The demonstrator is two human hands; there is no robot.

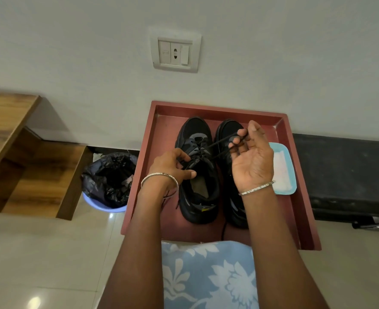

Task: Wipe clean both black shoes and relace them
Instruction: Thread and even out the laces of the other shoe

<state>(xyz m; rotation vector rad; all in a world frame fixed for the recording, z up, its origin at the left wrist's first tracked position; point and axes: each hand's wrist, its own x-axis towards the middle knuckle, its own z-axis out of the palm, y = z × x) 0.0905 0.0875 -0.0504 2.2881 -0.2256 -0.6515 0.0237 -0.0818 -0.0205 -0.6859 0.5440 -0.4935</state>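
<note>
Two black shoes stand side by side, toes toward the wall, in a dark red tray. The left shoe has its lace partly threaded through the eyelets. My left hand pinches the shoe's tongue and collar at its left side. My right hand, palm up above the right shoe, pinches the black lace and holds it taut from the left shoe's eyelets. Much of the right shoe is hidden behind my right hand and forearm. Another lace end trails on the tray between the shoes' heels.
A light blue dish with a white cloth sits in the tray's right part. A lavender bin lined with a black bag stands left of the tray. Wooden shelving is at far left, a black bench at right, and a wall behind.
</note>
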